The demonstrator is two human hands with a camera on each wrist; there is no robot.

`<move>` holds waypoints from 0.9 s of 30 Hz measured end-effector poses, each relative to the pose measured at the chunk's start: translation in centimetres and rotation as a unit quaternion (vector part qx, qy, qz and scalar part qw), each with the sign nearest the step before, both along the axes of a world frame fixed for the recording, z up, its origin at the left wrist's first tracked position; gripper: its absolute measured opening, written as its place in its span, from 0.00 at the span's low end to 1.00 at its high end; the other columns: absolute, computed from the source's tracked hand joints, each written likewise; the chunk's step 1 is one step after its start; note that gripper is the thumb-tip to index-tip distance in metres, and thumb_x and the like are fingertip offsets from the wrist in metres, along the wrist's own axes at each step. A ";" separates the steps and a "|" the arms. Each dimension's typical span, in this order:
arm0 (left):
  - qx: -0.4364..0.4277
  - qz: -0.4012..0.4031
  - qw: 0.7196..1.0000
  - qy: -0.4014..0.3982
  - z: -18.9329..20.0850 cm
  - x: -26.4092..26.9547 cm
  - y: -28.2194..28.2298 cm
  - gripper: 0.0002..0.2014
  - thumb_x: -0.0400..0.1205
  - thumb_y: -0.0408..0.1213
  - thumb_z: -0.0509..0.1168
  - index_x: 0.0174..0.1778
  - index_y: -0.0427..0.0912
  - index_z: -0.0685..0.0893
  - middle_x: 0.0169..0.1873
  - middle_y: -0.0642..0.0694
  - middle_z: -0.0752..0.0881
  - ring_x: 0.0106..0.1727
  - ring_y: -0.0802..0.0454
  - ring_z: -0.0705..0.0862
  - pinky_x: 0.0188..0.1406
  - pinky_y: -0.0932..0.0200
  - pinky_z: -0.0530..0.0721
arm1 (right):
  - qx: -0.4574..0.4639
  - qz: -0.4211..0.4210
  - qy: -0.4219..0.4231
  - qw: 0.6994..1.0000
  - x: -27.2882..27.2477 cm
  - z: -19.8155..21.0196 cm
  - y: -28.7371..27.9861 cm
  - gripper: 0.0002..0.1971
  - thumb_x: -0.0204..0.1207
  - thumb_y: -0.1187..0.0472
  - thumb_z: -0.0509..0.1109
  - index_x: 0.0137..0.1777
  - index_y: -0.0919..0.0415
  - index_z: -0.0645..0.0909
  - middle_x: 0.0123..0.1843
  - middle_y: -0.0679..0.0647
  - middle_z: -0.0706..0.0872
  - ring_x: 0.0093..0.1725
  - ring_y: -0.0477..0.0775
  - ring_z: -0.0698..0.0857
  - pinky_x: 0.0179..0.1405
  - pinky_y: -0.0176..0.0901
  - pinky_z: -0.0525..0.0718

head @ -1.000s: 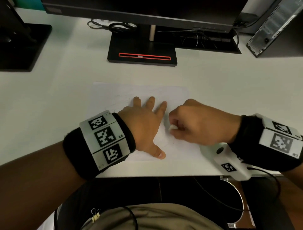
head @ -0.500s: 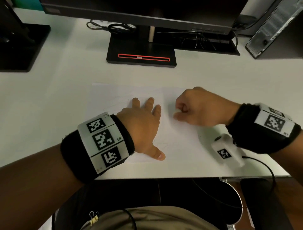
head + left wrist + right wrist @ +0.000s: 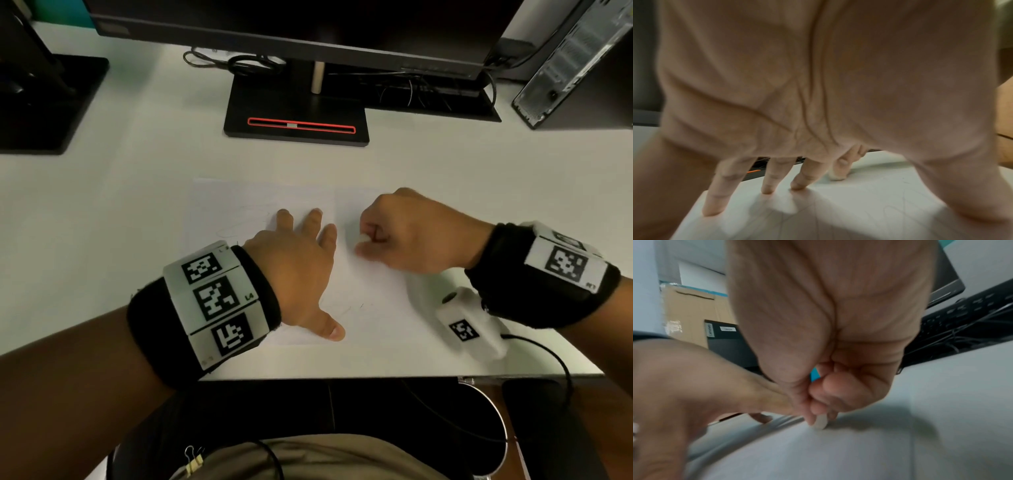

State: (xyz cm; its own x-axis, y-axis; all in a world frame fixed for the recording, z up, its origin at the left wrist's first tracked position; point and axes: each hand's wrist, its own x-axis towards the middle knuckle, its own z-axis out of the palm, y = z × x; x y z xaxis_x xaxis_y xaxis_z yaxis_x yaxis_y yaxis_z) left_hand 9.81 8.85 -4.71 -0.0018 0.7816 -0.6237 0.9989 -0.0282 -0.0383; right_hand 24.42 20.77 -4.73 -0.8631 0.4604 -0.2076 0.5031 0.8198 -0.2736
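- White, thin and rectangular, the sheet of paper (image 3: 233, 212) lies flat on the pale desk top (image 3: 102, 222), near its front edge. Faint pencil scribbles run across it.
- We press our left hand (image 3: 294, 274) palm-down on the middle of the sheet.
- Its fingers (image 3: 715, 194) are straight and slightly spread, with the tips on the paper. The thumb stretches out toward the near edge. This hand is released and grasps nothing; it only weighs on the sheet.
- Our right hand (image 3: 414, 236) is curled into a loose fist just beside the left hand's fingertips. From the head view we cannot tell whether the two hands touch.
- Between the thumb and forefinger of that hand we pinch a small, white, rounded eraser (image 3: 820, 421). Only its lower end pokes out below the fingertips, and the remaining fingers fold into the palm.
- In the right wrist view the eraser's exposed end meets the paper on the right half of the sheet.
- Well behind the sheet stands a black, flat monitor base (image 3: 298, 106) with a red-edged slot. A dark computer tower (image 3: 565, 68) sits at the desk's far right.
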 end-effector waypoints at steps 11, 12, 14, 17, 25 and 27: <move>0.001 0.002 1.000 -0.006 0.0 -0.1 -0.1 0.68 0.67 0.78 0.66 0.86 0.42 0.33 0.85 0.43 0.31 0.85 0.28 0.40 0.72 0.32 0.74 | -0.041 -0.039 -0.061 0.997 0.2 0.1 0.4 0.24 0.83 0.50 0.68 0.28 0.61 0.69 0.24 0.52 0.71 0.26 0.52 0.69 0.29 0.44 0.70; 0.002 0.002 1.000 -0.006 0.1 -0.1 0.0 0.68 0.67 0.77 0.66 0.86 0.42 0.33 0.85 0.43 0.31 0.85 0.28 0.40 0.72 0.32 0.75 | -0.045 -0.041 -0.070 0.996 0.3 0.2 0.5 0.25 0.83 0.49 0.67 0.27 0.61 0.69 0.24 0.52 0.71 0.26 0.51 0.69 0.29 0.45 0.70; 0.000 0.001 1.000 -0.005 0.1 -0.1 0.0 0.68 0.67 0.77 0.66 0.86 0.42 0.33 0.85 0.43 0.31 0.85 0.28 0.40 0.72 0.32 0.74 | -0.046 -0.071 -0.071 0.994 0.6 0.4 1.5 0.25 0.83 0.49 0.67 0.27 0.62 0.71 0.25 0.53 0.72 0.26 0.52 0.70 0.31 0.46 0.71; -0.002 0.002 1.000 -0.005 0.1 0.0 0.0 0.68 0.67 0.77 0.66 0.86 0.43 0.33 0.85 0.43 0.31 0.85 0.28 0.39 0.73 0.31 0.74 | -0.041 -0.095 -0.065 0.993 0.8 0.4 1.8 0.25 0.84 0.50 0.67 0.28 0.63 0.70 0.25 0.54 0.72 0.26 0.52 0.69 0.30 0.46 0.70; -0.005 0.003 1.000 -0.006 0.1 0.0 0.0 0.68 0.67 0.77 0.66 0.86 0.43 0.32 0.85 0.43 0.30 0.85 0.28 0.38 0.74 0.32 0.73 | -0.051 -0.117 -0.075 0.989 1.3 0.7 1.9 0.26 0.84 0.51 0.67 0.26 0.61 0.66 0.24 0.53 0.67 0.25 0.52 0.66 0.28 0.45 0.67; -0.004 0.004 1.000 -0.005 0.1 -0.1 0.0 0.68 0.67 0.77 0.66 0.86 0.43 0.32 0.85 0.43 0.30 0.85 0.28 0.39 0.74 0.32 0.73 | -0.055 -0.085 -0.087 0.991 1.2 0.4 0.8 0.25 0.84 0.50 0.66 0.27 0.61 0.68 0.24 0.52 0.69 0.24 0.50 0.68 0.27 0.42 0.68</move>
State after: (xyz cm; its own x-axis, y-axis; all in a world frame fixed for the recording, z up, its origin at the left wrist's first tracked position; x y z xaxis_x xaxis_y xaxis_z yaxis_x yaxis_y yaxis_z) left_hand 9.75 8.89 -4.62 -0.0017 0.7768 -0.6298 0.9994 -0.0204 -0.0278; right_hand 25.63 21.59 -4.30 -0.7216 0.5619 -0.4044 0.6787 0.6894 -0.2533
